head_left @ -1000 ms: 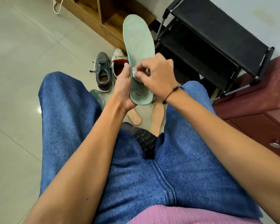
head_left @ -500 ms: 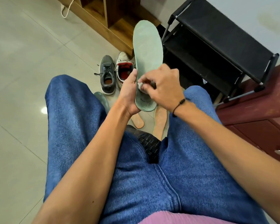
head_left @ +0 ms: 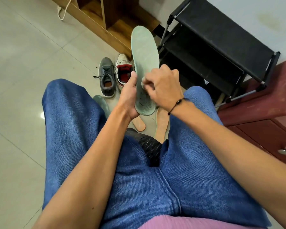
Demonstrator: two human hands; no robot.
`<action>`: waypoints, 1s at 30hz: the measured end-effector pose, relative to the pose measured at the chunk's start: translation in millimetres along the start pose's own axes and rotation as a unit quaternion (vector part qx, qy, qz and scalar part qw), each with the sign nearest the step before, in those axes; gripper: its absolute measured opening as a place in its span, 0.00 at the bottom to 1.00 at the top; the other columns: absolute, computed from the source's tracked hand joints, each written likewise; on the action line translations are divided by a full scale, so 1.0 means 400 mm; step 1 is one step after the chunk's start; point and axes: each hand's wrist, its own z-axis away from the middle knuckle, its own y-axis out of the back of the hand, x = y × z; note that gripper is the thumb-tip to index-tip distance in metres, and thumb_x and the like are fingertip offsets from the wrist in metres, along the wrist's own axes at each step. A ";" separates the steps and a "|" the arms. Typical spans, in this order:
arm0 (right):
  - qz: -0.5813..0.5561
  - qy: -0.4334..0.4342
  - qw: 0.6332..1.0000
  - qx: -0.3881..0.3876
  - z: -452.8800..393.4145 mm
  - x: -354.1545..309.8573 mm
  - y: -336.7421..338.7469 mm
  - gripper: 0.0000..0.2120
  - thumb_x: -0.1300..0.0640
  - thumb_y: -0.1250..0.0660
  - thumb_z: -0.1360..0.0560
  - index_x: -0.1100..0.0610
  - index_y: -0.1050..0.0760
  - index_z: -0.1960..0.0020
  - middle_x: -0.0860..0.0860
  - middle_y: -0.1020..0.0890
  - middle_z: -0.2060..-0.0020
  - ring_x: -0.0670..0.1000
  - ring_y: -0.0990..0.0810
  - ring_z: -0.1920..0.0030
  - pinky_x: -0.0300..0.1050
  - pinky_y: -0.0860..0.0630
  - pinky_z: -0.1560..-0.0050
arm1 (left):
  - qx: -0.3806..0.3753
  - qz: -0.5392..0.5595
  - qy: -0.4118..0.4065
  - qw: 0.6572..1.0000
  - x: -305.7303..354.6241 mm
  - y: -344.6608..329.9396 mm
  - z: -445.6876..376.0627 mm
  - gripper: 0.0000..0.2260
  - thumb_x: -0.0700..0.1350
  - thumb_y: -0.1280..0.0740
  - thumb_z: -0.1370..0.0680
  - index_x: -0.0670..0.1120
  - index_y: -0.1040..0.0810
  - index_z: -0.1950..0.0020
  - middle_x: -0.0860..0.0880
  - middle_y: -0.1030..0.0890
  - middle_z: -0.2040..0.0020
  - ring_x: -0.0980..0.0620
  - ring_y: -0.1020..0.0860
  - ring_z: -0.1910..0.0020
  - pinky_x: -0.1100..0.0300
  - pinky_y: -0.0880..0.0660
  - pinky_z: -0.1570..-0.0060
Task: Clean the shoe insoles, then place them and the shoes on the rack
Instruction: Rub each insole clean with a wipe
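Single head-worn wide-angle view, looking forward and steeply down over the seated person's lap, hands close in the centre, tiled floor [head_left: 23,63] left, black rack [head_left: 213,52] far right, no second view

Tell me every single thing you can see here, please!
Pale green foam insole: one, held upright above the knees.
Small whitish wipe: one, pressed on that insole.
Dark green insole: one, on the floor by the left knee.
Peach insoles: two, on the floor between the knees.
Grey lace-up sneaker: one, on the floor.
White sneaker with red lining: one, beside the grey one.
Black shoe rack: one, to the right.
Dark red cabinet: one, far right.
Left hand: grips the insole.
Right hand: pinches the wipe.
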 end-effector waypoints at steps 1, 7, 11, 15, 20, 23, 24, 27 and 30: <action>0.014 0.008 1.000 0.012 0.013 -0.002 -0.004 0.02 0.56 0.33 0.32 0.53 0.23 0.63 0.50 0.21 0.66 0.57 0.24 0.59 0.49 0.37 0.61 | 0.005 0.003 0.000 1.000 -0.003 0.001 -0.003 0.26 0.60 0.55 0.18 0.46 0.26 0.37 0.43 0.19 0.47 0.47 0.19 0.50 0.54 0.21 0.50; 0.069 -0.032 0.997 -0.012 -0.055 0.024 0.000 0.07 0.51 0.37 0.27 0.53 0.23 0.54 0.52 0.22 0.54 0.57 0.27 0.48 0.48 0.39 0.57 | -0.011 -0.017 -0.015 1.000 -0.001 -0.007 -0.004 0.24 0.59 0.54 0.18 0.47 0.24 0.44 0.45 0.18 0.57 0.48 0.20 0.61 0.55 0.21 0.66; 0.048 -0.086 0.994 -0.037 -0.105 0.051 -0.004 0.08 0.52 0.40 0.24 0.53 0.24 0.50 0.50 0.23 0.48 0.55 0.31 0.43 0.45 0.41 0.54 | -0.032 -0.047 -0.009 0.998 -0.003 -0.007 -0.002 0.26 0.59 0.56 0.18 0.46 0.24 0.47 0.46 0.19 0.61 0.47 0.23 0.65 0.56 0.25 0.69; -0.010 -0.065 0.998 -0.013 -0.081 0.029 -0.026 0.06 0.59 0.37 0.27 0.58 0.22 0.57 0.55 0.20 0.56 0.59 0.27 0.50 0.47 0.36 0.58 | -0.012 -0.033 -0.016 0.999 0.000 0.004 -0.009 0.25 0.58 0.55 0.18 0.46 0.24 0.44 0.45 0.18 0.57 0.49 0.20 0.61 0.57 0.21 0.65; -0.081 0.056 0.995 0.011 0.022 -0.014 -0.027 0.05 0.67 0.34 0.36 0.61 0.23 0.69 0.55 0.21 0.68 0.59 0.26 0.64 0.42 0.36 0.60 | 0.022 -0.011 -0.029 0.999 -0.002 0.009 -0.011 0.24 0.58 0.53 0.18 0.45 0.23 0.43 0.44 0.17 0.50 0.48 0.19 0.52 0.57 0.21 0.51; -0.064 0.082 0.994 -0.028 0.025 0.006 -0.032 0.07 0.71 0.33 0.35 0.61 0.21 0.66 0.55 0.20 0.66 0.58 0.25 0.63 0.44 0.33 0.59 | 0.027 -0.002 -0.030 0.999 -0.008 0.001 -0.012 0.24 0.58 0.52 0.18 0.45 0.23 0.43 0.44 0.17 0.51 0.49 0.19 0.53 0.57 0.21 0.51; -0.060 0.075 0.995 -0.036 0.015 0.015 -0.029 0.07 0.70 0.34 0.34 0.61 0.21 0.64 0.55 0.20 0.65 0.58 0.25 0.62 0.46 0.31 0.59 | 0.027 -0.002 -0.032 0.999 -0.008 -0.003 -0.012 0.24 0.58 0.52 0.17 0.45 0.23 0.43 0.44 0.18 0.52 0.49 0.19 0.55 0.56 0.21 0.52; -0.056 0.020 0.998 -0.037 -0.036 0.040 -0.021 0.05 0.67 0.37 0.30 0.63 0.23 0.60 0.60 0.22 0.60 0.60 0.26 0.58 0.50 0.30 0.59 | 0.015 -0.035 -0.037 0.999 -0.007 -0.011 -0.006 0.22 0.56 0.53 0.17 0.46 0.23 0.47 0.45 0.19 0.57 0.49 0.21 0.59 0.56 0.22 0.61; -0.066 -0.070 0.995 -0.039 -0.088 0.063 -0.026 0.06 0.64 0.38 0.26 0.62 0.22 0.54 0.60 0.22 0.55 0.60 0.25 0.52 0.50 0.28 0.54 | 0.011 -0.082 -0.038 0.996 -0.004 -0.012 0.002 0.23 0.56 0.54 0.17 0.46 0.24 0.49 0.46 0.18 0.61 0.48 0.22 0.65 0.57 0.24 0.68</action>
